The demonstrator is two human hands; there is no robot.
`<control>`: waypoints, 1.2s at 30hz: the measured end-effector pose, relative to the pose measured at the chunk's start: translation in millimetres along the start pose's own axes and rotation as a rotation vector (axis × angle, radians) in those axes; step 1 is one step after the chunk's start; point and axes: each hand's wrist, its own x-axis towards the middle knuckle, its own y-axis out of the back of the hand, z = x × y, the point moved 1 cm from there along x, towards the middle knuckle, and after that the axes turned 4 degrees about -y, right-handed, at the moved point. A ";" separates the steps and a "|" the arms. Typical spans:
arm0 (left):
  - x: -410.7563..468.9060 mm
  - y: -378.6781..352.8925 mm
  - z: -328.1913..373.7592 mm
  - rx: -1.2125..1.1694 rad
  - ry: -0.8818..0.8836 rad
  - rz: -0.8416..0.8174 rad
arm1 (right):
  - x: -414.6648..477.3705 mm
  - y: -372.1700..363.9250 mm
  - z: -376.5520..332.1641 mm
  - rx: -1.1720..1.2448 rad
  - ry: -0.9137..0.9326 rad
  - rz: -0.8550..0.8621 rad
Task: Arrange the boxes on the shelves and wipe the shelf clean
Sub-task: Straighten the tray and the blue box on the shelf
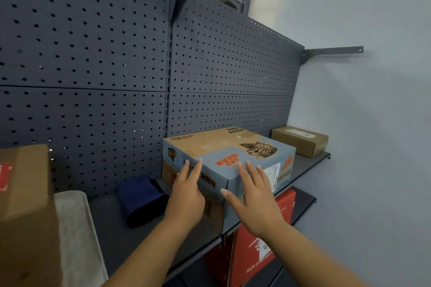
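A large blue and brown printed box (224, 154) stands on the dark grey shelf (112, 228), its near corner jutting over the front edge. My left hand (186, 193) lies flat with straight fingers against the box's left front face. My right hand (254, 196) presses with spread fingers on the near corner and right front face. A folded dark blue cloth (140, 200) lies on the shelf just left of the box. A small brown box (300, 140) sits at the shelf's far right end.
A brown cardboard box (25, 205) stands at the near left on a white tray (79, 228). A red box (258, 240) sits on the lower shelf under the big box. A dark pegboard (105, 53) backs the shelf; a pale wall is at right.
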 end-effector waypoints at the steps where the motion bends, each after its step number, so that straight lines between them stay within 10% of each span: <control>1: 7.4 -1.7 -2.3 0.000 0.008 0.001 | 7.4 -3.5 1.9 0.001 0.007 0.001; 36: 163.5 -168.6 45.7 0.172 -0.131 -0.257 | 157.0 21.5 187.7 -0.065 -0.049 -0.061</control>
